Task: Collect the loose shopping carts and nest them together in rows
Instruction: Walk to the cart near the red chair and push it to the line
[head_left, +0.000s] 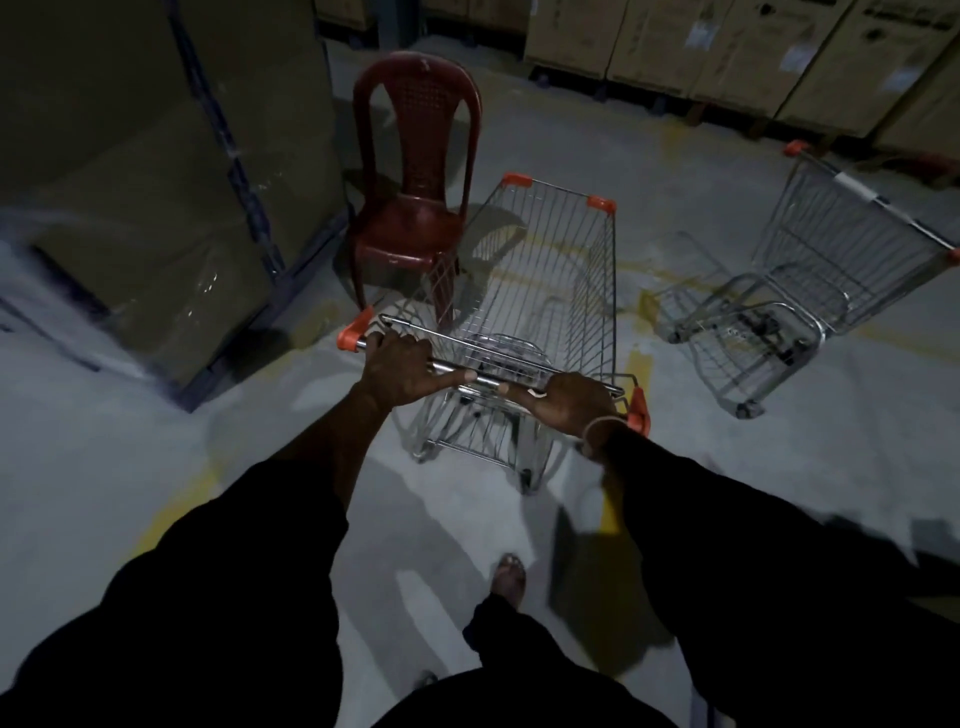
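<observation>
Head view: left hand (400, 366) and right hand (569, 402) grip handle bar (467, 375) of held cart (540, 291), basket pointing far. Loose cart (810, 280) stands far right, angled, nearer the right hand, well apart. Red chair (415, 208) far left.

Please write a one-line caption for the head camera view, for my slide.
Both hands, left and right, grip a shopping cart's handle; second cart stands right, red chair ahead.
</observation>
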